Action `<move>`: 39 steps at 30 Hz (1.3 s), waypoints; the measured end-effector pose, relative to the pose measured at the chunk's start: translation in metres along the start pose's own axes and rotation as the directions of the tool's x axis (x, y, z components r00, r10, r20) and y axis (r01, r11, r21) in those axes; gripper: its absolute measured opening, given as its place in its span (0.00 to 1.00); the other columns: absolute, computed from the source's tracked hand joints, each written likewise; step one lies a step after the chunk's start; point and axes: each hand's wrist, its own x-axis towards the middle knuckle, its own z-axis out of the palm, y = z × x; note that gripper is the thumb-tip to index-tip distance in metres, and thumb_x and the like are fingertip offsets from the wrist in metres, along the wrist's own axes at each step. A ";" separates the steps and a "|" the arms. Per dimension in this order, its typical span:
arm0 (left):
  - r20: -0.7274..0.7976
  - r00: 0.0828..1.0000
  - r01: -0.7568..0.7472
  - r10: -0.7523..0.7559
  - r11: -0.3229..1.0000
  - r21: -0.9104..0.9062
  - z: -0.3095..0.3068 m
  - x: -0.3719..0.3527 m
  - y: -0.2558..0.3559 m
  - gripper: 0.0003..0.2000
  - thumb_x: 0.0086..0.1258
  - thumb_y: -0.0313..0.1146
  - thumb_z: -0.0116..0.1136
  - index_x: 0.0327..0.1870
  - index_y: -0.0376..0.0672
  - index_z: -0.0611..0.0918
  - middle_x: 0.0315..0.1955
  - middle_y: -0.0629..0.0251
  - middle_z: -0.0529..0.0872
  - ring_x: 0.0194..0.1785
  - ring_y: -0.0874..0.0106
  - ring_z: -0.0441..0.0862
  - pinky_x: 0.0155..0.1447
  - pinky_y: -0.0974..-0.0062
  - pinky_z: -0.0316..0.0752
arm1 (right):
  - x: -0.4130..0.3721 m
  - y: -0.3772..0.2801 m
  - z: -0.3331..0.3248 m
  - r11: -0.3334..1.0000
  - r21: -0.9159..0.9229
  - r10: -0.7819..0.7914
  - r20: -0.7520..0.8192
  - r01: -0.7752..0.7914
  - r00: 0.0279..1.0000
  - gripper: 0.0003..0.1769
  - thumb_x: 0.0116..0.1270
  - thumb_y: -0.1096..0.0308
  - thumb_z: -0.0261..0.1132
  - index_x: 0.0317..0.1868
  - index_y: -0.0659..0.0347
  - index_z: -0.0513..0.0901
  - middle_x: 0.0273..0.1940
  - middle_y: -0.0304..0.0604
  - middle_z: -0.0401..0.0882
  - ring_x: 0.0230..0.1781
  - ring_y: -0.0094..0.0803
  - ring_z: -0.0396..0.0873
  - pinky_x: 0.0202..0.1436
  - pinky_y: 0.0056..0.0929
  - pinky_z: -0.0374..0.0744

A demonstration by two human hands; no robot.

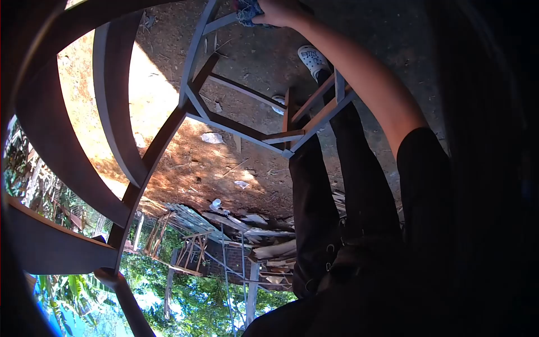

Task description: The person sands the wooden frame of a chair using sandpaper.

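My right hand [282,11] is at the top edge of the view, closed on a bluish rag [245,13] that it presses against a rail of a dark wooden chair frame [193,106]. The chair's curved back slats [112,112] fill the left side, close to the camera. My forearm runs down the right side past my black trousers [320,208] and a white shoe [312,59]. The whole view is tipped over, with the ground at the top. My left hand is not visible.
Bare dirt ground [252,62], part in sun and part in shade, carries scraps of litter [212,137]. A pile of boards and sheet metal [269,247], a wooden frame [191,250] and green trees [196,297] lie beyond.
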 end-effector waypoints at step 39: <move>0.166 0.928 -0.358 0.334 0.923 0.142 0.042 -0.009 0.034 0.26 0.62 0.47 0.46 0.51 0.30 0.68 0.43 0.53 0.75 0.46 0.67 0.76 0.50 0.72 0.74 | -0.057 -0.173 0.151 -0.103 0.814 0.789 0.417 -0.571 0.452 0.19 0.61 0.71 0.52 0.53 0.67 0.72 0.53 0.55 0.73 0.51 0.46 0.73 0.50 0.37 0.73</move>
